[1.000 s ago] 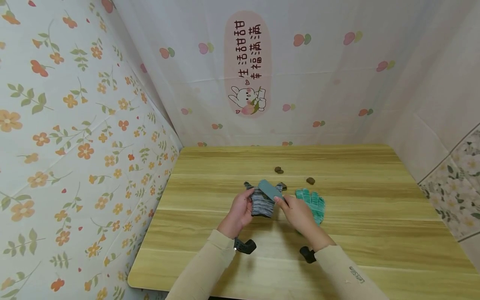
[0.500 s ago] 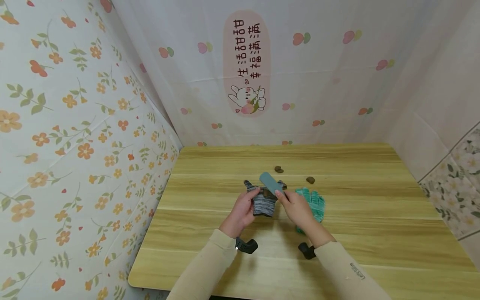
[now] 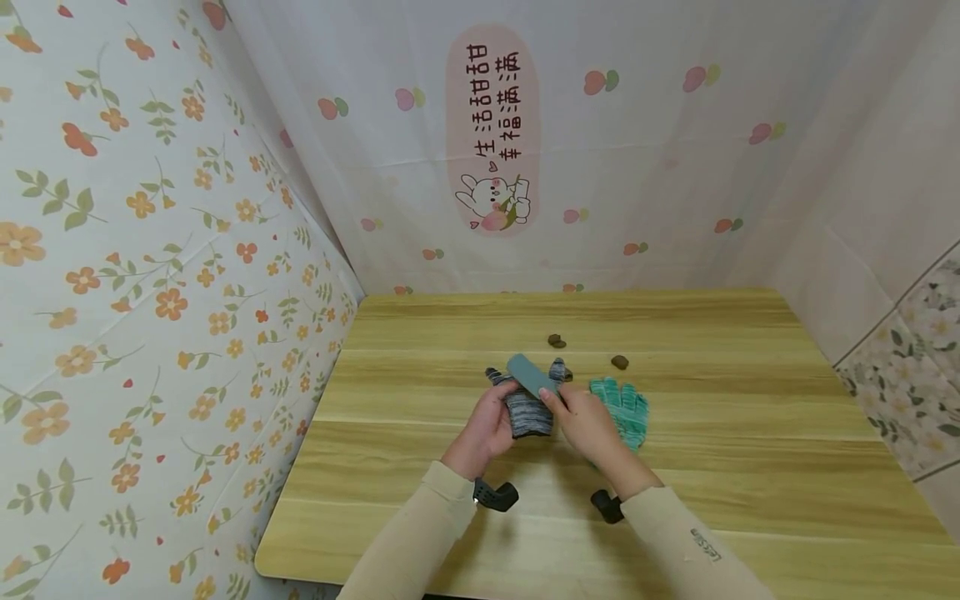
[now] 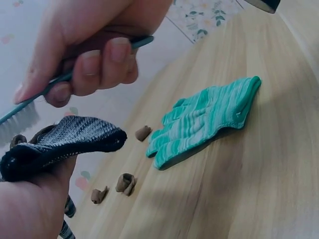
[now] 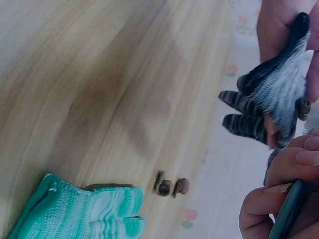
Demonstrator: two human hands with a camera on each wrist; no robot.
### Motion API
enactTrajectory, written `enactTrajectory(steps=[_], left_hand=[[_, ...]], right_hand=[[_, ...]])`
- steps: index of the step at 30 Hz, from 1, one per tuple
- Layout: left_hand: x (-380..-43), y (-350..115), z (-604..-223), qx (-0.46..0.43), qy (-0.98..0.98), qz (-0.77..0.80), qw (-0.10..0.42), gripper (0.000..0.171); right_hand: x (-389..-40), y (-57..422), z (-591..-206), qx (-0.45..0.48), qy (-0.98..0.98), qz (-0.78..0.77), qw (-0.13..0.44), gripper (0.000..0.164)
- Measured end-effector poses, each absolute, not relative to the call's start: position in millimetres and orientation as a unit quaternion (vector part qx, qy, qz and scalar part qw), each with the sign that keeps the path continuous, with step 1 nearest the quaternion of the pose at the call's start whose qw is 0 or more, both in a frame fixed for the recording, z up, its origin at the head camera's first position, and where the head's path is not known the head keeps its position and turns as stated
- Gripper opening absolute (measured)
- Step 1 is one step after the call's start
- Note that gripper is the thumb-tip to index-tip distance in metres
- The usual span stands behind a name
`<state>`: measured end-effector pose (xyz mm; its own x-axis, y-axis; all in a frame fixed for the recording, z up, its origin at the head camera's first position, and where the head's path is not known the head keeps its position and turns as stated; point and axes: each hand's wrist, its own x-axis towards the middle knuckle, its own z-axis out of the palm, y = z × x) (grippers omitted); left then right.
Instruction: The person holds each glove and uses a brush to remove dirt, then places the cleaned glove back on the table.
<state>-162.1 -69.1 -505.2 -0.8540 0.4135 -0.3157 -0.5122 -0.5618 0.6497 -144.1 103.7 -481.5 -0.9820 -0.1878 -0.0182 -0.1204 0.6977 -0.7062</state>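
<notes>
My left hand (image 3: 489, 423) holds a grey-and-black striped knit glove (image 3: 531, 418) above the table, thumb over its edge. In my right hand (image 3: 594, 421) is a teal brush (image 3: 531, 375) with white bristles (image 4: 21, 122), gripped by its handle. The brush head lies across the upper part of the glove, bristles facing down; whether they touch it I cannot tell. A small brown lump (image 5: 302, 108) sits on the glove beside the bristles. To the right of my right hand, a green-and-white knit glove (image 3: 628, 408) lies flat on the table.
Brown curled lumps (image 3: 557, 341) lie on the wooden table (image 3: 420, 333) beyond my hands, with another brown lump (image 3: 619, 362) further right. Black wrist mounts (image 3: 497, 497) hang below my forearms. Patterned cloth (image 3: 645, 167) hangs behind the table and along its left side.
The brush head swung up and away from the glove, baring a brown lump on it, then came back down to the left across it. The striped glove has tilted slightly. The green glove stayed put.
</notes>
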Motion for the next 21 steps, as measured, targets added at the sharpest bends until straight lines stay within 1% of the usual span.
enactTrajectory(steps=[2,5,11,15,21], left_hand=[[-161.4,-71.0,-503.5,-0.065,0.383,0.879,0.277,0.031],[-161.2,-73.7,-501.2,-0.064,0.38,0.879,0.28,0.029],[-163.5,-76.7,-498.2,-0.084,0.369,0.888,0.261,0.02],[-164.8,-79.0,-496.8,-0.091,0.374,0.887,0.254,0.02],[-165.8,-84.5,-497.1,-0.076,0.379,0.887,0.254,0.024]], right_hand=[[-143.7,105.0,-483.5,-0.087,0.92,-0.379,0.043,0.047],[-142.7,108.3,-485.7,-0.087,0.919,-0.382,0.045,0.047],[-140.7,115.3,-488.1,-0.08,0.921,-0.377,0.062,0.049],[-140.0,119.2,-488.3,-0.082,0.919,-0.378,0.069,0.05],[-140.7,124.1,-490.7,-0.075,0.916,-0.387,0.074,0.048]])
